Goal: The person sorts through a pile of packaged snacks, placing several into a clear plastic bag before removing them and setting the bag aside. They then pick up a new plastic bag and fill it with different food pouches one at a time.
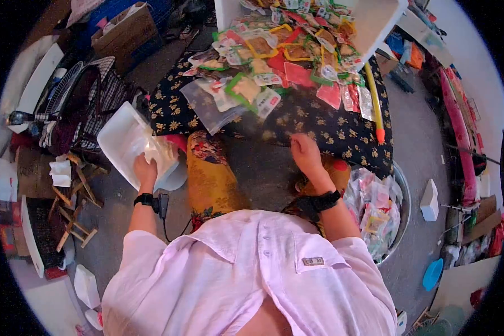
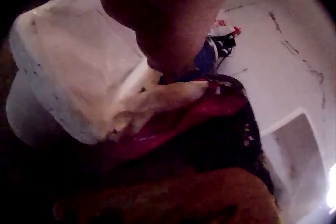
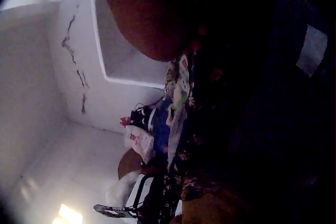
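My left hand [image 1: 145,169] reaches down into a white foam box [image 1: 113,134] at my left knee. Pale, clear plastic packaging [image 1: 143,147] lies inside the box around the fingers. In the left wrist view that hand [image 2: 168,24] comes down over the white box [image 2: 68,61], and its fingertips are dark; I cannot tell whether they pinch anything. My right hand [image 1: 306,154] hovers by the near edge of the flower-patterned cloth [image 1: 297,120], fingers loosely curled, with nothing seen in it. Nearest to it on the cloth are flat sealed food packets [image 1: 243,89].
A heap of packets [image 1: 285,47] spills from a large white box [image 1: 386,17] over the cloth. A yellow stick [image 1: 373,101] lies at its right. A metal basin [image 1: 404,218] with packets stands by my right knee. A wooden folding stool [image 1: 75,193] is at left.
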Demonstrator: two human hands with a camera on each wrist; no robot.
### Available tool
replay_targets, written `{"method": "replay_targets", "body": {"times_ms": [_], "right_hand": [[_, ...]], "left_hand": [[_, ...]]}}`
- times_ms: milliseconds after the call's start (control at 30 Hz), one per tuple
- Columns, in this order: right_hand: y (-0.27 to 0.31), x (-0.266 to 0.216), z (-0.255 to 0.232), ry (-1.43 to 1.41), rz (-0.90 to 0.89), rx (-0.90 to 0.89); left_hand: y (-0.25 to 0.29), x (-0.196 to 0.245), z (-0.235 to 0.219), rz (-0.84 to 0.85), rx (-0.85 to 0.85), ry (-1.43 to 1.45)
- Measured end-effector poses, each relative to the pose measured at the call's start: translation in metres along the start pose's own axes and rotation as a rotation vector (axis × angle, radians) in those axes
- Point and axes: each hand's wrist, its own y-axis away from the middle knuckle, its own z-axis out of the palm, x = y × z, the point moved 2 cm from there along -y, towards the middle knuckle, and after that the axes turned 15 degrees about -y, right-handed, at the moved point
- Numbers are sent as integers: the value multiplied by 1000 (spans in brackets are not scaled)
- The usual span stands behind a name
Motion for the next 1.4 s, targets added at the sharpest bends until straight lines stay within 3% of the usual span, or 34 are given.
{"method": "replay_targets", "body": {"times_ms": [67, 167, 300, 533, 700, 800, 900, 1000, 1100, 1200, 1267, 1333, 1367, 1400], "right_hand": [[-1, -6, -1, 30, 57, -5], [-1, -4, -1, 43, 16, 8], [0, 0, 1, 28, -8, 25], [-1, -1, 2, 57, 0, 26], [0, -1, 3, 64, 19, 38], [-1, -3, 3, 60, 62, 22], [-1, -3, 2, 38, 55, 29], [0, 0, 2, 32, -11, 48], [1, 0, 2, 19, -29, 53], [-2, 0, 4, 46, -56, 62], [0, 7, 5, 93, -96, 54], [2, 13, 6, 55, -46, 56], [1, 5, 5, 13, 61, 41], [0, 8, 6, 85, -109, 69]], "left_hand": [[12, -12, 21, 3, -164, -108], [26, -4, 21, -70, -510, -17], [34, 4, 21, -5, -498, -89], [19, -30, 72, 137, -434, -157], [18, -39, 75, 174, -460, -184], [26, -20, 42, 231, -89, -60], [28, -24, 59, 286, -262, -148], [24, -21, 57, 146, -428, -132], [23, -22, 58, 153, -451, -54], [21, -48, 94, 597, -275, -84], [21, -46, 88, 334, -386, -48], [21, -38, 66, 268, -406, -19], [21, -42, 70, 241, -375, -26], [21, -45, 73, 222, -341, -31]]}}
